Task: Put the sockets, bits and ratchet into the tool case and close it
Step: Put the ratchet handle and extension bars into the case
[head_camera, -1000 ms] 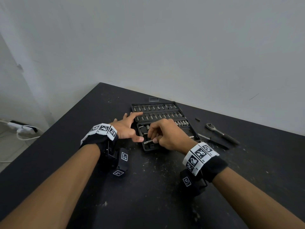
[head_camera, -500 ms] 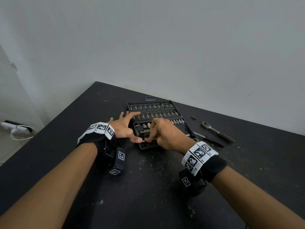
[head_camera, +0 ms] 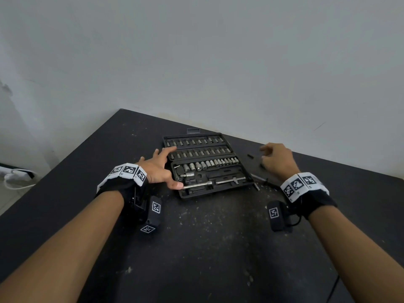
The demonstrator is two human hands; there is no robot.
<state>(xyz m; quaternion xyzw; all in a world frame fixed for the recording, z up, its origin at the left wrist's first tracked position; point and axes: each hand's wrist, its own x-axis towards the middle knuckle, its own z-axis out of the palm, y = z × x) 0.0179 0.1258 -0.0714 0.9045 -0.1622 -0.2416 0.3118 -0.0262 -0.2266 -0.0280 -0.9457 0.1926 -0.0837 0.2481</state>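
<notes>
Dusty black table [head_camera: 196, 248] against a grey wall. Left hand [head_camera: 157, 170], fingers spread, steadies the open case [head_camera: 244, 171]. Right hand [head_camera: 277, 159], fingers loosely curled and empty, hovers over loose bits [head_camera: 250, 156] at the far right; picking those up looks next.

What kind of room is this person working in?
Probably a plain workshop or test room: a scuffed, dusty black worktable pushed against a bare white wall, an open black plastic socket-set case on it, and a white power strip on the floor.
</notes>
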